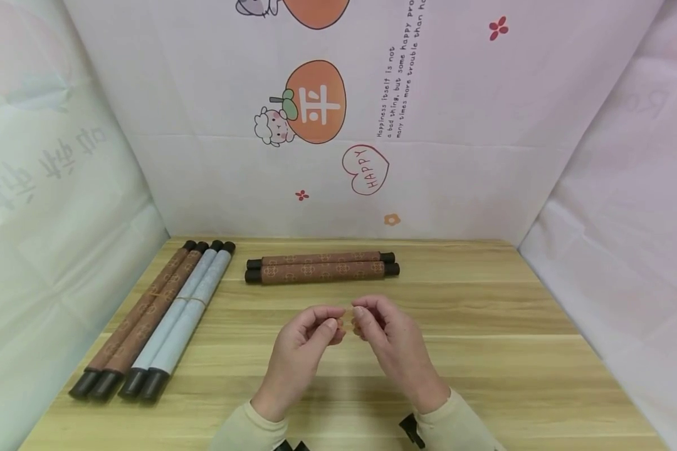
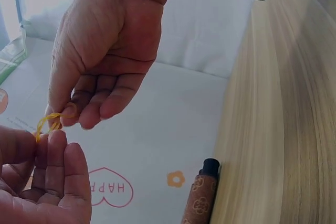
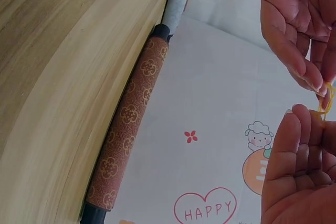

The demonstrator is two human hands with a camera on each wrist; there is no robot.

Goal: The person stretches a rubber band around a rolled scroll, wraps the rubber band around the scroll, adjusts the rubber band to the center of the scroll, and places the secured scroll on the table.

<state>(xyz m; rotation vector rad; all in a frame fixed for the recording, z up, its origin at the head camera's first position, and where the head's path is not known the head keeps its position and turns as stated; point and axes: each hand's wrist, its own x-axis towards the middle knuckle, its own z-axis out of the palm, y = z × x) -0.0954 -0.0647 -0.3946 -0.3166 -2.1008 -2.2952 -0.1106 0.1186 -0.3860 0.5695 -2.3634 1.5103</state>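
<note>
A thin yellow rubber band [image 2: 52, 116] is stretched and looped between the fingertips of both hands. On one side, my left hand [image 1: 296, 351] pinches it between thumb and fingers. Opposite, a short gap away, my right hand [image 1: 399, 347] pinches the other end in the same way. The hands face each other above the wooden table, fingertips nearly meeting. Just beyond them lie two brown patterned scrolls [image 1: 323, 271] with black end caps, side by side. In the head view the fingers hide most of the band.
At left, a brown scroll pair [image 1: 138, 319] and a pale blue scroll pair [image 1: 187, 307] lie slanted together, each with a band round its middle. White printed cloth [image 1: 446, 169] walls in the wooden table [image 1: 485, 351] at the back and both sides.
</note>
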